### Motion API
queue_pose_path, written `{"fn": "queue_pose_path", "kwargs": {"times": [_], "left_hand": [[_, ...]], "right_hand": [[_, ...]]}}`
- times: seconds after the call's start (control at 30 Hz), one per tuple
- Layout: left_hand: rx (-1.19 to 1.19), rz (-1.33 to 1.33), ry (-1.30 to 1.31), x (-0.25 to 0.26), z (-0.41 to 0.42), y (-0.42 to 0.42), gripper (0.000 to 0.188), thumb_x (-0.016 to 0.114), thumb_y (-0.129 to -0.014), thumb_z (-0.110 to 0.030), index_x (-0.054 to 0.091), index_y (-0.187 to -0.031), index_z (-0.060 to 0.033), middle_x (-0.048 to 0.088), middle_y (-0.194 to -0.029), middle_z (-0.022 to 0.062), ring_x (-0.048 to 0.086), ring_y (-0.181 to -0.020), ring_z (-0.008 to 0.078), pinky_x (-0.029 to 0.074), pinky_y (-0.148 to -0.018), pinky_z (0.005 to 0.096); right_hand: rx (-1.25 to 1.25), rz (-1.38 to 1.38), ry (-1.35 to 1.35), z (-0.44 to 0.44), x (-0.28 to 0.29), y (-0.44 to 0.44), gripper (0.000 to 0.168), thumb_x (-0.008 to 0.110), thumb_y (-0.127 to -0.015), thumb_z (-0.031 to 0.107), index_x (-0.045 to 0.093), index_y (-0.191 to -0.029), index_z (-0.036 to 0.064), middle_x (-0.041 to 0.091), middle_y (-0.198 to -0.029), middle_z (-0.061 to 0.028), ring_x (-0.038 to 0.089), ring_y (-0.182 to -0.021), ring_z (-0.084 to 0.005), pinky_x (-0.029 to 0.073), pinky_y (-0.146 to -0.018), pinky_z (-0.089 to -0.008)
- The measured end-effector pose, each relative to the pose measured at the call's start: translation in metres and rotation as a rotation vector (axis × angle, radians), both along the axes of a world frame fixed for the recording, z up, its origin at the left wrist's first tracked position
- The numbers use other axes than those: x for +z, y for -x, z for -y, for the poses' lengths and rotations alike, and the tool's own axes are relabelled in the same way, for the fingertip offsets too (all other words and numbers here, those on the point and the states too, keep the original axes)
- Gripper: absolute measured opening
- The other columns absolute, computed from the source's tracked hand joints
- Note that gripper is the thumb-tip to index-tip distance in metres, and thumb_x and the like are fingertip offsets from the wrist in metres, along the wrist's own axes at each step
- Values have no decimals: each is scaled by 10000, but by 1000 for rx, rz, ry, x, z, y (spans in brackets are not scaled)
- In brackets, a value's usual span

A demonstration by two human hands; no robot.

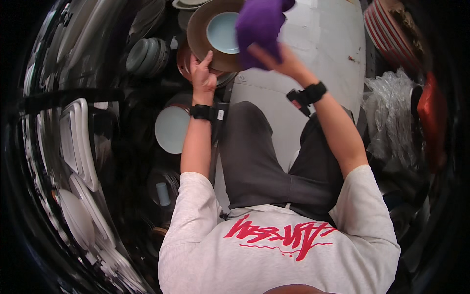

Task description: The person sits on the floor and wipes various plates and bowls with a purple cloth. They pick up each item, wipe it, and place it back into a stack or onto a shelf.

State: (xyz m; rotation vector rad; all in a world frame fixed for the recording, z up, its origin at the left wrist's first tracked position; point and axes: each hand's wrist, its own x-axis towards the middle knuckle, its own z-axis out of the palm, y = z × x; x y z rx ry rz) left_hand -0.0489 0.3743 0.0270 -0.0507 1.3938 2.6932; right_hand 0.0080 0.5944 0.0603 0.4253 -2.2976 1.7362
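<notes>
My left hand (204, 75) grips the near rim of a wide-brimmed brown dish (198, 33) with a pale blue centre, its thumb on top of the brim. In my right hand (281, 62) is a purple cloth (259, 33), bunched and slightly blurred, which covers the dish's right side. Beneath the dish, the edge of a reddish-brown plate (183, 62) shows, with other plate rims under it. Whether the cloth touches the dish is hard to tell.
Small grey-blue bowls (141, 55) and a large pale round dish (172, 129) are at left. White rectangular trays (86, 147) line the far-left shelf. On the right are red-striped stacked dishes (391, 36) and clear plastic wrapping (391, 117). A pale floor (323, 44) lies ahead.
</notes>
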Motion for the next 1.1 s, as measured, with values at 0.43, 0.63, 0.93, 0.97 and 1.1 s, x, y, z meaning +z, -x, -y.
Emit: {"fn": "queue_pose_path", "kwargs": {"times": [0.43,0.63,0.93,0.97,1.1], "left_hand": [[-176,-52,-110,-33,-68,-27,418,543,-835,85,461,-1228,-31,559,-1184,86,567,-1042,184,471,-907,312],[-77,17,-191,-40,-47,-28,399,560,-837,67,475,-1213,-37,568,-1160,82,562,-1046,192,470,-907,320],[-76,53,-135,-23,-23,-31,414,576,-843,28,466,-1229,-72,540,-1198,66,532,-1083,205,465,-919,362],[-89,58,-110,-21,-20,-28,421,571,-848,18,455,-1241,-80,526,-1219,69,522,-1098,214,455,-930,376],[-140,102,-64,-7,-18,-16,418,572,-861,-29,443,-1255,-79,509,-1245,71,510,-1117,219,436,-946,379]], "right_hand": [[-323,-312,-664,-14,-65,12,337,543,-828,260,571,-1077,35,596,-1067,-155,493,-1070,-345,357,-962,-432],[-84,-265,-830,1,-70,-5,352,573,-826,329,598,-1064,72,571,-1136,-146,477,-1135,-319,310,-1007,-476],[-543,270,133,-30,-50,22,536,696,-792,303,488,-1193,14,547,-1149,-177,533,-1080,-303,448,-911,-368],[-458,285,260,-31,-54,23,546,707,-785,281,475,-1199,11,552,-1139,-165,547,-1057,-279,461,-894,-357],[-358,250,582,-41,-75,35,547,734,-765,177,448,-1195,-3,569,-1097,-134,579,-997,-219,499,-845,-325]]}}
